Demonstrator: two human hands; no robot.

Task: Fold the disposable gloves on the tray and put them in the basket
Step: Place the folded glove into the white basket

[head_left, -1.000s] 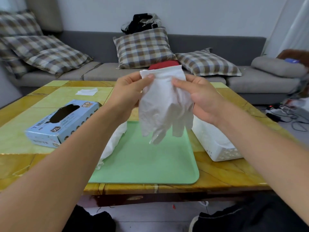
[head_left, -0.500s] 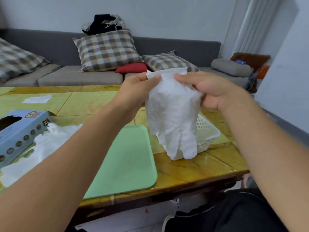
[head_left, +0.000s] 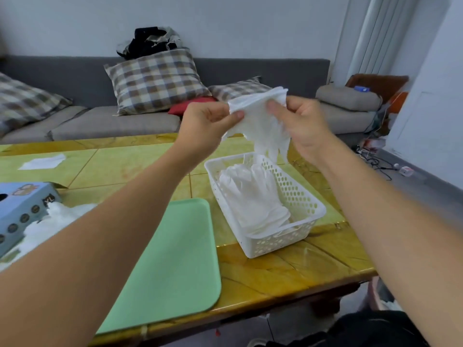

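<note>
Two hands, one glove: you hold a single white disposable glove up in the air, stretched between both hands, above the far end of the basket.
Left hand: its thumb and forefinger pinch the glove's cuff edge on the left side, the other fingers curled behind; this keeps that corner from sagging.
Right hand: it pinches the opposite side of the cuff, thumb in front, so the cuff stays taut between your two grips.
Glove fingers: they dangle free toward the basket, just above its far rim, apparently not touching it; the glove hangs loose and is not folded flat.
Basket: white and perforated, it sits on the table just right of the tray, near enough for a short drop; folded gloves already lie along its floor.
Tray: green, with a bare surface where it shows, which suits it as a folding spot.
Unfolded pile: more white gloves lie heaped at the tray's left edge beside the blue glove box, partly hidden by your left forearm.
Stage, as I judge it: you are partway through, with this glove about to go in and the pile still to come.
Watch for: thin, limp material that may spring open if you let go of only one corner.
</note>
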